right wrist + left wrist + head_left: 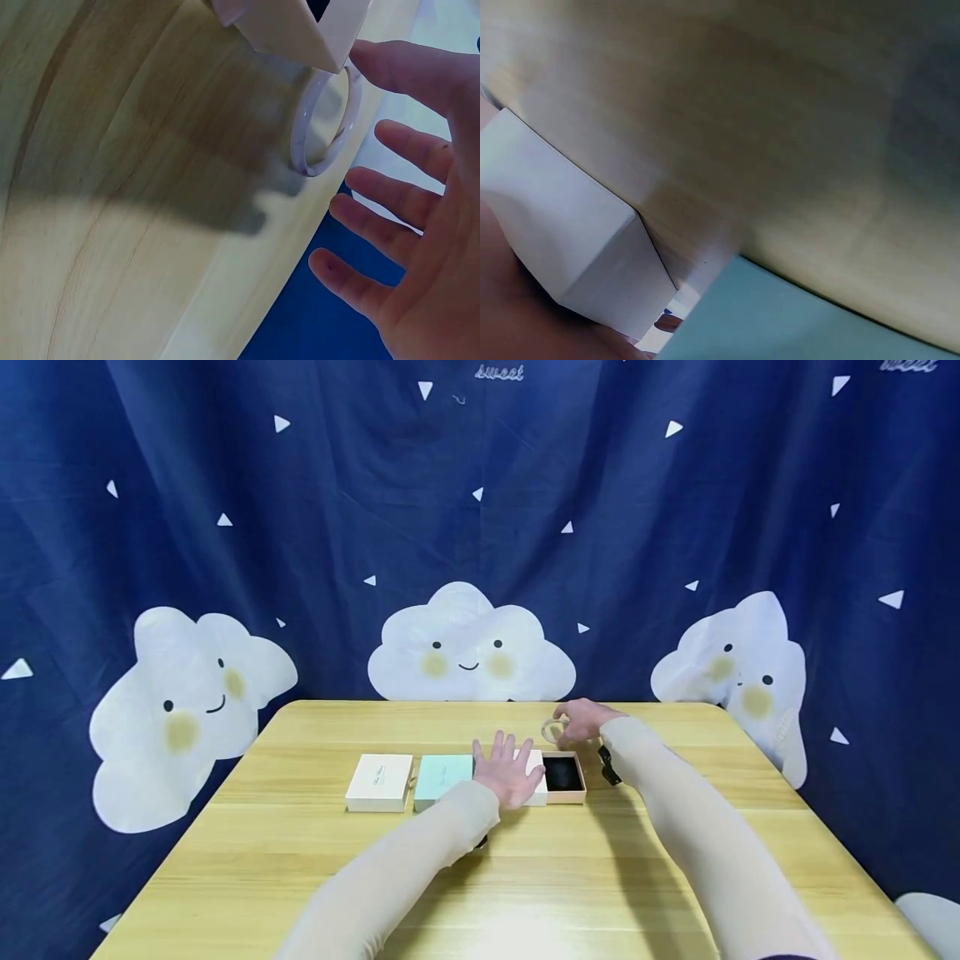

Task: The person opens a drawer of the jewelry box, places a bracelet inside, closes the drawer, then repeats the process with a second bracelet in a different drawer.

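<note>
My left hand [510,774] lies spread with straight fingers over a white box [537,783], covering much of it. In the left wrist view this box [562,210] sits beside the palm. Its drawer [564,775], lined in black, is pulled out to the right. Just behind the drawer is a pale, glossy bangle [547,732]. My right hand [588,718] reaches to the bangle from the right. In the right wrist view the fingers are apart and loosely extended, and the thumb tip overlaps the upper edge of the bangle [298,139].
Left of my left hand stand a mint-green box [442,774] and a cream-white box [380,781] with a small pull loop. All are on a wooden table [300,860]. A dark blue curtain [330,527] with clouds hangs behind its far edge.
</note>
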{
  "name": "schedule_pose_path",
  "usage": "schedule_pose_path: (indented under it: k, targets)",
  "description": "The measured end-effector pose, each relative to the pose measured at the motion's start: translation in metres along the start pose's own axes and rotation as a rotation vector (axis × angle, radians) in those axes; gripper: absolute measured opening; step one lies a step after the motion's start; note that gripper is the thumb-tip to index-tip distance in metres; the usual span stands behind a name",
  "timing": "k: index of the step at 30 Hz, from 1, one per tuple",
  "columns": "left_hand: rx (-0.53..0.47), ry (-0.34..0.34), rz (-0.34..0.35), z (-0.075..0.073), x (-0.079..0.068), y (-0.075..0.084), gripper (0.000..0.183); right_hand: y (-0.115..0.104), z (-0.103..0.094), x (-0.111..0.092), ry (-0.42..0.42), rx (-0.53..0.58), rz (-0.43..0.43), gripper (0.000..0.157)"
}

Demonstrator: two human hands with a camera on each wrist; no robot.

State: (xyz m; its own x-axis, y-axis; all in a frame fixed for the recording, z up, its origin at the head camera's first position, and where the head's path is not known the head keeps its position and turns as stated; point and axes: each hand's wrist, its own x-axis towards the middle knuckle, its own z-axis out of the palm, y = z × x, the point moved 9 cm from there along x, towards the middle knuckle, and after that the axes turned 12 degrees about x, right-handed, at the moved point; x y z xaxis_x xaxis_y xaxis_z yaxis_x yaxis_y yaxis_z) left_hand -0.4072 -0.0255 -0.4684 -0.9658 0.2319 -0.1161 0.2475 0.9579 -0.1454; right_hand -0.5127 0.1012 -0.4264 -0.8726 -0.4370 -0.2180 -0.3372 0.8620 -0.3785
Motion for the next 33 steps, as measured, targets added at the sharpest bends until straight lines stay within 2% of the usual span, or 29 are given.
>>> schedule_pose_path:
  k: [9, 15, 23, 33]
  targets:
    - [-0.014, 0.000, -0.007, -0.001, -0.002, 0.000, 0.067, 0.004, 0.008, 0.009, -0.018, 0.023, 0.024, 0.078]
    - [-0.017, 0.003, -0.006, -0.001, -0.002, 0.002, 0.067, 0.008, 0.009, 0.014, -0.017, -0.006, 0.039, 0.085]
    - [0.006, 0.046, -0.012, -0.011, -0.008, 0.003, 0.066, 0.018, 0.013, 0.029, -0.040, -0.014, 0.056, 0.087]
    - [0.012, 0.013, -0.018, 0.002, 0.004, 0.001, 0.068, 0.022, 0.020, 0.045, -0.019, -0.058, 0.027, 0.083]
